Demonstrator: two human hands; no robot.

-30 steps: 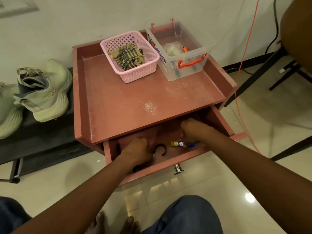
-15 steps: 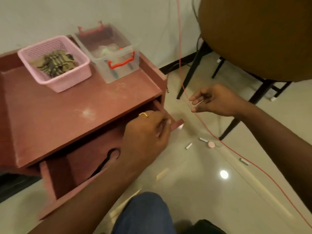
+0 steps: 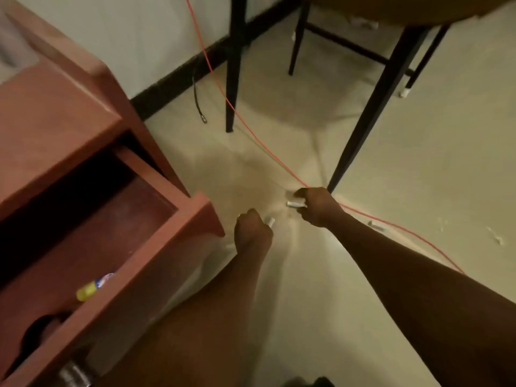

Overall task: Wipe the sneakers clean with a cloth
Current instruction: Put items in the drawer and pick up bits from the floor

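Both of us... well, both our hands are down at the floor by the open drawer [image 3: 156, 247]. Our left hand [image 3: 252, 233] is curled round a small white stick [image 3: 270, 220], and our right hand [image 3: 317, 206] pinches a second white stick [image 3: 294, 204] beside the orange cable [image 3: 296, 176]. Sneakers and cloth are out of shot, so we can't tell where they are.

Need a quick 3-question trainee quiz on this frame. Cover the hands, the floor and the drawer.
1. True or false: the drawer of the red cabinet is shut.
2. What does the right hand pinch? A) a small white cylinder B) a cloth C) a sneaker
3. Fill in: the orange cable runs across the ____.

Key:
1. False. It stands open, with a yellow-capped tube inside.
2. A.
3. Floor.
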